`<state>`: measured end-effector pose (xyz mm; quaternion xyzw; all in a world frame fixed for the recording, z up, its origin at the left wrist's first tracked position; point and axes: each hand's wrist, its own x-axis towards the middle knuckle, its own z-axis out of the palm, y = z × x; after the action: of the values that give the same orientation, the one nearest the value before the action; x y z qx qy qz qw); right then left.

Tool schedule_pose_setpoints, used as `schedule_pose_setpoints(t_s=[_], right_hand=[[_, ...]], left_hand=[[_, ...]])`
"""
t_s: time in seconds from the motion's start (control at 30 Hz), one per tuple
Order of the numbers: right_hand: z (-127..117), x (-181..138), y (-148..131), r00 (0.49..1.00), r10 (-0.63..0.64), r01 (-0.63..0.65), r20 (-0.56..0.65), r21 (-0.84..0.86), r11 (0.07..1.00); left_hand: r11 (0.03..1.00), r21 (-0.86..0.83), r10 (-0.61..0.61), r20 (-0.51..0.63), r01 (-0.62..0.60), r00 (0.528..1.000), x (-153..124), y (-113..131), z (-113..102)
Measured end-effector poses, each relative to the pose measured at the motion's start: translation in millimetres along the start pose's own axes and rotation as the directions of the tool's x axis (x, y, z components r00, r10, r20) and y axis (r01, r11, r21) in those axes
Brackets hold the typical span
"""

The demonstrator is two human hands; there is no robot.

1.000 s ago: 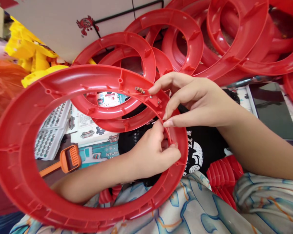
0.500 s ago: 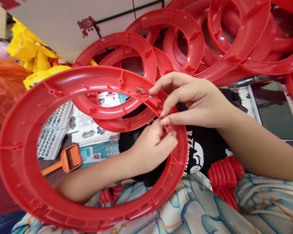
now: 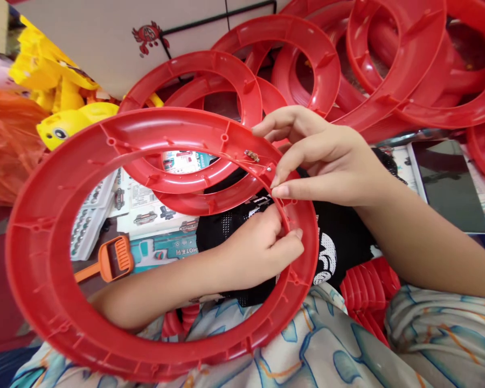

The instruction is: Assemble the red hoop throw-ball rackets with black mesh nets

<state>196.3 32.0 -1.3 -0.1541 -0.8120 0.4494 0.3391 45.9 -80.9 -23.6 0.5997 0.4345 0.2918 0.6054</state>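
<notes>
Our left hand (image 3: 267,248), threaded through the red ring (image 3: 28,242) seemingly propped toward the left edge of our lap (image 3: 327,350), clutches its right side, likely steadying it for our right hand (image 3: 327,161), bunched by thin wire (image 3: 248,163), pinching unclear.

Large ring (image 3: 28,242): glossy red. Rings behind (image 3: 326,64): same red. Toy (image 3: 83,119): yellow, with black-and-white eye (image 3: 59,133). Plastic bag (image 3: 8,145): orange. Slotted tool (image 3: 123,257): also orange. Fabric (image 3: 343,231): black, white print (image 3: 327,256). Lap cloth (image 3: 359,355): pale with blue outlines, orange streaks. Panel (image 3: 92,43): whitish, red crab print (image 3: 147,36).
</notes>
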Motion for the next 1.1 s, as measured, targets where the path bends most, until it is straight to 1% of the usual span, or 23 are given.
schedule_pose_setpoints(t_s=[0.13,0.27,0.37,0.43,0.47,0.5,0.57,0.63,0.7,0.93,1.03,1.1], right_hand=[[-1,1,2,0.999,0.034,-0.034,0.008,0.006,0.999],[-2,0,1,0.998,0.055,-0.055,0.036,-0.002,0.998],[-5,0,0,0.997,0.053,-0.053,0.051,0.006,0.999],[-7,0,-1,0.998,0.03,-0.03,0.046,-0.007,1.0],[-8,0,-1,0.999,0.019,-0.018,0.042,-0.023,1.0],[-8,0,-2,0.999,0.009,-0.008,0.041,-0.042,0.999],[-9,0,-4,0.999,0.005,-0.002,0.044,-0.073,0.997],[-9,0,-6,0.999,0.005,0.0,0.049,-0.093,0.996],[-8,0,-7,0.999,0.003,0.001,0.044,-0.099,0.995],[-1,-1,-8,1.0,-0.002,0.003,0.027,-0.041,0.999],[3,-1,-5,1.0,-0.009,0.01,0.009,-0.007,1.0],[5,-1,-2,1.0,-0.019,0.019,-0.002,0.0,1.0]], left_hand=[[0.998,-0.01,-0.062,0.01,0.062,0.998,-1,-2,2],[0.996,-0.05,-0.071,0.023,0.072,0.997,-2,-5,2],[0.982,-0.165,-0.084,0.052,0.092,0.995,-3,-5,3],[0.952,-0.28,-0.11,0.073,0.127,0.991,-2,-4,4],[0.933,-0.337,-0.112,0.066,0.128,0.992,-1,-3,4],[0.916,-0.386,-0.1,0.038,0.107,0.994,0,-1,5],[0.892,-0.452,-0.045,-0.076,0.006,0.996,3,2,4],[0.88,-0.463,0.009,-0.208,-0.107,0.978,6,4,4],[0.88,-0.448,0.026,-0.283,-0.157,0.959,7,5,5],[0.921,-0.348,0.021,-0.403,-0.175,0.915,6,4,12],[0.937,-0.326,-0.018,-0.408,-0.127,0.913,7,5,12],[0.939,-0.33,-0.044,-0.38,-0.091,0.924,9,5,11]])
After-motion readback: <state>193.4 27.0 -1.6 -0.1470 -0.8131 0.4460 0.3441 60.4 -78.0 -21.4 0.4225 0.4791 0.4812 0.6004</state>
